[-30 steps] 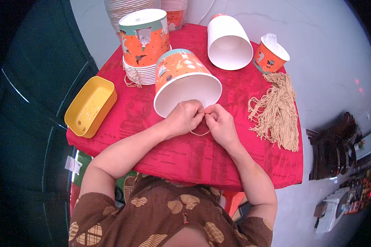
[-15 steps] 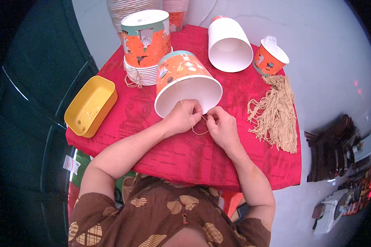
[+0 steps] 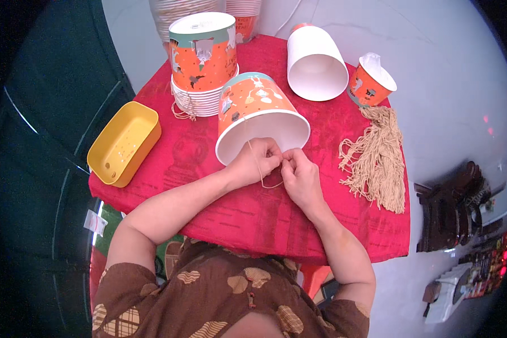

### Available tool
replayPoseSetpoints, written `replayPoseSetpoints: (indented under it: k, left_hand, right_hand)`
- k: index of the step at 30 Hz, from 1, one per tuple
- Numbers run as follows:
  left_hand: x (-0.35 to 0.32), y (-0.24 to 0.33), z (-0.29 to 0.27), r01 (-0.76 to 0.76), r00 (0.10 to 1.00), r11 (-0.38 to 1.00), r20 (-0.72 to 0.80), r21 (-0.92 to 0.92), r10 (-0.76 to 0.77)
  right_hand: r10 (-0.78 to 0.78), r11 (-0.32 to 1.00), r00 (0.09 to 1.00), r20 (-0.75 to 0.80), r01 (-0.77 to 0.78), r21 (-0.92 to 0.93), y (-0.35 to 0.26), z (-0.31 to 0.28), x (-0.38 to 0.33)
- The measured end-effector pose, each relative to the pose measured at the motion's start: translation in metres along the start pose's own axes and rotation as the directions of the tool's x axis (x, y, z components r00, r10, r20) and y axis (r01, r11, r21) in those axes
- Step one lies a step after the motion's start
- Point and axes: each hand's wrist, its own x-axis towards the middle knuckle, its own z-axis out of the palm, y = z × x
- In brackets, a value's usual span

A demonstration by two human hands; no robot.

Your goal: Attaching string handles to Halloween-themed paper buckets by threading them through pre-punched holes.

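Note:
An orange paper bucket (image 3: 256, 98) with a green band lies tipped on its side, its white mouth facing me. From its rim a tan string (image 3: 257, 163) runs down and loops below my fingers. My left hand (image 3: 256, 161) is closed in a pinch on the string, just in front of the bucket's mouth. Close beside it, fingertips nearly touching, my right hand (image 3: 299, 176) also pinches the string. The string's end between the fingertips is too small to make out.
A stack of paper buckets (image 3: 203, 59) stands upside down at the back left, near a yellow plastic tub (image 3: 124, 143). A white-sided bucket (image 3: 315, 62) lies at the back. To the right are a small orange cup (image 3: 372, 81) and a bundle of tan strings (image 3: 377, 160).
My fingertips have come closer together, and the string loop below them looks smaller. The whole view has shifted slightly; the bucket still lies on its side.

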Motion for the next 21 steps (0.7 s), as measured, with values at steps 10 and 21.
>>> replayPoseSetpoints:
  k: [10, 21]
  left_hand:
    - [-0.002, 0.009, -0.004, 0.165, 0.986, 0.96, 0.043, -0.226, -0.16]
    - [-0.002, 0.012, -0.004, 0.212, 0.977, 0.945, 0.078, -0.251, -0.199]
  right_hand:
    - [-0.073, 0.997, 0.997, 0.001, 0.073, 0.03, 0.007, 0.002, -0.002]
    - [-0.049, 0.995, 0.998, -0.044, 0.053, 0.085, 0.01, 0.005, 0.001]
